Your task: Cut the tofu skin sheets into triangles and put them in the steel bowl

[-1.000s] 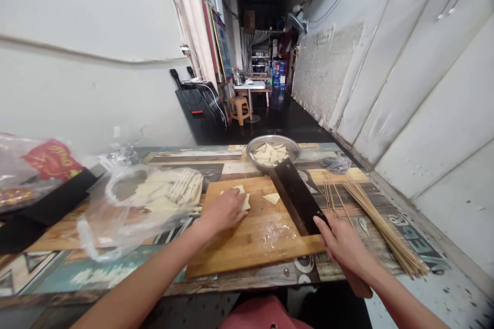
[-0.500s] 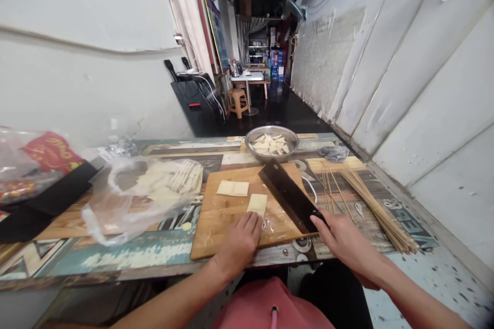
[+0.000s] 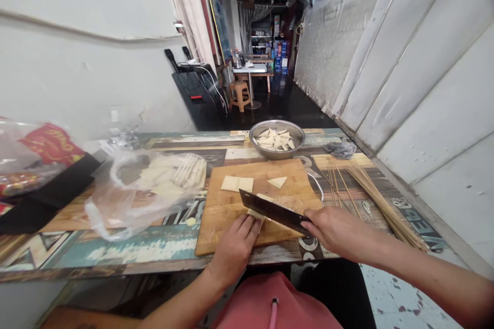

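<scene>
Nearest slice (image 3: 265,197) — part-hidden; leftmost bag (image 3: 49,145) cropped

Left forearm (image 3: 189,295) is bare and angles forward; left hand (image 3: 236,240) lies palm down, fingers close together. Right forearm (image 3: 420,270), also bare, extends inward; right hand (image 3: 334,229) is curled in a grip.

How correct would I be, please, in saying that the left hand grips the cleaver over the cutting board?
The hand is wrong: the head view shows the right hand gripping the cleaver over the cutting board, while the left hand touches a pale piece.
</scene>
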`<state>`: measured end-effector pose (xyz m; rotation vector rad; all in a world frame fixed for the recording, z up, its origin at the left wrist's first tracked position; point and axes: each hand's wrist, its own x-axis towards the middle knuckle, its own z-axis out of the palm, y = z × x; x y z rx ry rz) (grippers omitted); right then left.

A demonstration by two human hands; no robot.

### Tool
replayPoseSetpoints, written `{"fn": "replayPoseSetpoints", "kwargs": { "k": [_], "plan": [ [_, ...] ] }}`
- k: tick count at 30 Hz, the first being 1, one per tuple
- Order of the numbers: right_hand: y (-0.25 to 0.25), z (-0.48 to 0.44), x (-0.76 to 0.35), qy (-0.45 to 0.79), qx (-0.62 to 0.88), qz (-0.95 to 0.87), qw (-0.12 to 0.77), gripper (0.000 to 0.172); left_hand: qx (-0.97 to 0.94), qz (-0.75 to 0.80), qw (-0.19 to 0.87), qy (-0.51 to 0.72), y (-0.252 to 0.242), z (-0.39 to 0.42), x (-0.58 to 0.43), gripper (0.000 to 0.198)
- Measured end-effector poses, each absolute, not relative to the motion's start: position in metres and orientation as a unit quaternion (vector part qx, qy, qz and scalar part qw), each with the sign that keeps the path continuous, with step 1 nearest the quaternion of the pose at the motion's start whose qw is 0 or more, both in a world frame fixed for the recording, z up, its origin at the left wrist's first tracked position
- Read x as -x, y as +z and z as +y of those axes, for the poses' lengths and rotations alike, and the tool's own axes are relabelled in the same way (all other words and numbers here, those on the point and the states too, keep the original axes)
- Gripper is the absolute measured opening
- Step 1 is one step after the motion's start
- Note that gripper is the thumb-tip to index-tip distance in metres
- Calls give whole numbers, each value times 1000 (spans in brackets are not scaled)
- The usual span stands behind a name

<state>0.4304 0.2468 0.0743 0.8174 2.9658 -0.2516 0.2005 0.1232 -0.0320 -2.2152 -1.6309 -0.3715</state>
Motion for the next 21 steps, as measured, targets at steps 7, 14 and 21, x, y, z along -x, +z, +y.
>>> {"fn": "replayPoseSetpoints", "kwargs": {
  "k": [7,14,21],
  "plan": [
    [82,241,-408,-79,-269,956,89,29,786,-577,175,-133,-35,123,-199,38],
    [60,249,-407,-107,-310,945,6,29,738,-638,190,-113,-28,123,-199,33],
    [65,242,-421,-107,-304,946,-16,29,709,-644,195,-212,-23,120,-219,21]
  ]
}}
